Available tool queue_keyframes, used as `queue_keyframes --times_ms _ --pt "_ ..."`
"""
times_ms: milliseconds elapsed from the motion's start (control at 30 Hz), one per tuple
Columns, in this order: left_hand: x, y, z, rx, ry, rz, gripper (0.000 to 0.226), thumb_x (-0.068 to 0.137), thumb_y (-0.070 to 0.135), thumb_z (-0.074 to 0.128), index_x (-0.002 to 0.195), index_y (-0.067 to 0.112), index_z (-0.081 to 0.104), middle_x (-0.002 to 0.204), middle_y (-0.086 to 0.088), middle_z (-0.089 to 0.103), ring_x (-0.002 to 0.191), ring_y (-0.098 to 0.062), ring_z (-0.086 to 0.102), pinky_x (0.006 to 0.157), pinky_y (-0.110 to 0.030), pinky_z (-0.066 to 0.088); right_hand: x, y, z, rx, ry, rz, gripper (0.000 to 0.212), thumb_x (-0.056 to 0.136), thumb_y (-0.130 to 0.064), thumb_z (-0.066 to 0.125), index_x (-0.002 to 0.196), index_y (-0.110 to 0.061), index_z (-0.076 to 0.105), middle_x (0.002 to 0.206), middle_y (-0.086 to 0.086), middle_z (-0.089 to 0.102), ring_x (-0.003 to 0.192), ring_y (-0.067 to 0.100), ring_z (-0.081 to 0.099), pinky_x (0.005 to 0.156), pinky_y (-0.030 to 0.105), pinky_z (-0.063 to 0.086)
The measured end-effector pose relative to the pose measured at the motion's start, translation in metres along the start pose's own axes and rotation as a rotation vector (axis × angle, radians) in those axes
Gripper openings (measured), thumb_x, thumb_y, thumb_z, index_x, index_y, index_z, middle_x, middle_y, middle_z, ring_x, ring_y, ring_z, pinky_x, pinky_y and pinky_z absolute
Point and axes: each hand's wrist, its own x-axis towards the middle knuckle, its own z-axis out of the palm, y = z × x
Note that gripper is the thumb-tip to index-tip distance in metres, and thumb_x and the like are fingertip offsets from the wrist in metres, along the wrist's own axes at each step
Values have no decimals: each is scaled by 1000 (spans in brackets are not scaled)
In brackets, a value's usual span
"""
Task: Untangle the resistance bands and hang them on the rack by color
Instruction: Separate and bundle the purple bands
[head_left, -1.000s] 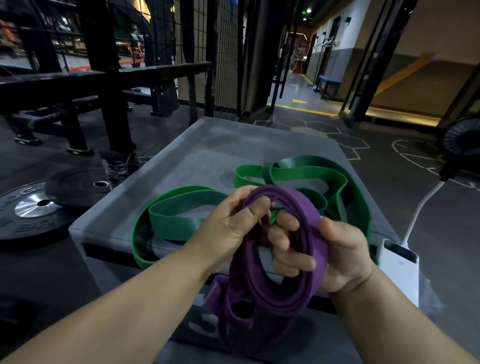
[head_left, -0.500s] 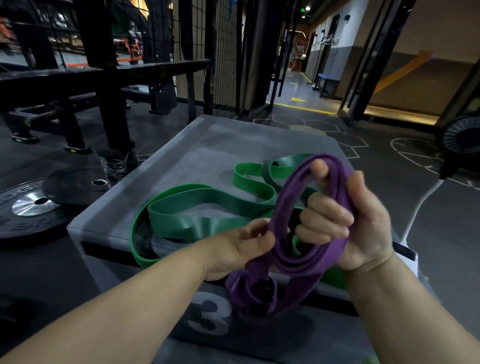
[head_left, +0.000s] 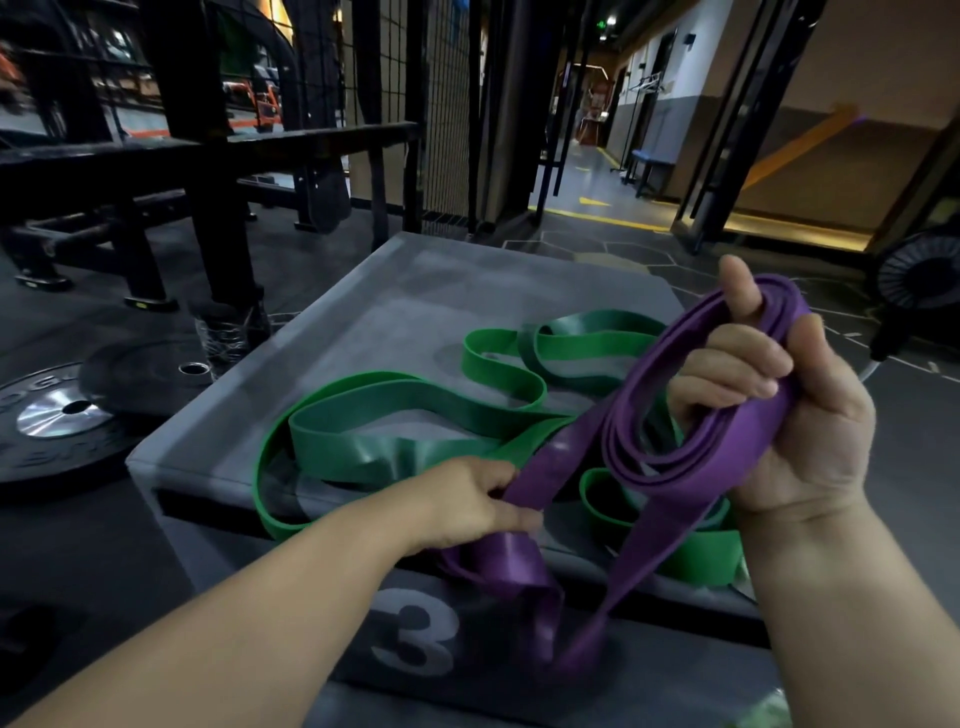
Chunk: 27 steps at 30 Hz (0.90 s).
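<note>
right hand (head_left: 795, 415) clamps the coiled purple band (head_left: 675, 480) high; left hand (head_left: 467, 501), lower and leftward, pinches one strand running diagonally between them, over the green bands (head_left: 395, 447)

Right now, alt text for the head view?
A right hand grips the coiled loops of a purple rubber resistance band over a grey box marked 3, while the left hand pinches a strand lower down. Green rubber resistance bands lie looped on the box top.

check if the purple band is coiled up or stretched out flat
Partly coiled: the right hand grips several stacked loops of the purple band, and the left hand pinches one strand leading away from them.
</note>
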Motion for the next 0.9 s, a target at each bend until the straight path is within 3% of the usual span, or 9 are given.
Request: queue_keyframes --times_ms 100,200,267,400,567,633,767,833,900 --pt "1 0 -8 -64 173 66 12 78 35 76 90 33 73 96 9 74 97 -13 69 98 -38 50 -2 1 -9 -3 -7 9 47 100 -20 46 144 -11 33 81 10 57 70 20 51 76 30 37" --pt "-1 2 -11 -139 194 126 21 80 25 75 98 33 69 98 5 74 97 -14 69 99 -43 49 -4 3 -16 2 9 7 46 101 -24 44 145 -18 30 82 9 58 74 21 54 80 31 39" --pt "-4 4 -8 -171 119 113 35 82 22 74 113 22 58 100 1 74 96 -12 69 98 -38 51 -4 2 -18 20 2 -8 45 101 -24 45 144 -19 33 81 8 58 74 20 54 80 31 40" --pt "-8 7 1 -186 -47 55 33 92 14 62 119 20 43 89 8 71 78 10 65 74 -10 49 -4 0 -15 13 11 -43 45 100 -23 48 142 -17 36 76 6 57 70 18 53 77 29 40" --pt "-10 6 0 -164 -155 63 37 87 22 69 122 19 56 121 2 66 113 -10 62 104 -33 46 -4 -2 -16 -9 13 -60 43 100 -24 47 141 -15 39 73 5 56 68 18 52 75 28 38" --pt "-11 6 -2 -138 -181 58 56 81 38 71 131 21 52 131 7 60 120 -6 56 107 -28 42 -4 -3 -16 -51 37 -66 43 100 -22 46 142 -15 40 72 5 55 67 18 52 74 28 37" --pt "-12 4 -7 19 -162 78 76 75 33 81 139 22 42 139 14 49 128 -1 44 105 -17 37 -3 0 -17 -173 78 -106 47 94 -21 59 139 -17 46 66 -1 52 60 12 49 69 26 40" --pt "-15 6 -10 18 -99 97 63 75 26 81 128 24 47 127 19 52 120 5 46 97 -8 38 -2 7 -21 -344 143 -130 60 79 -24 76 134 -21 53 59 -7 45 54 6 43 61 21 42" --pt "-15 8 -13 -72 -47 130 56 72 21 83 119 24 54 119 16 59 113 1 54 91 -10 43 -1 15 -20 -562 256 -147 67 71 -17 79 133 -21 55 56 -7 40 51 7 39 57 22 41"
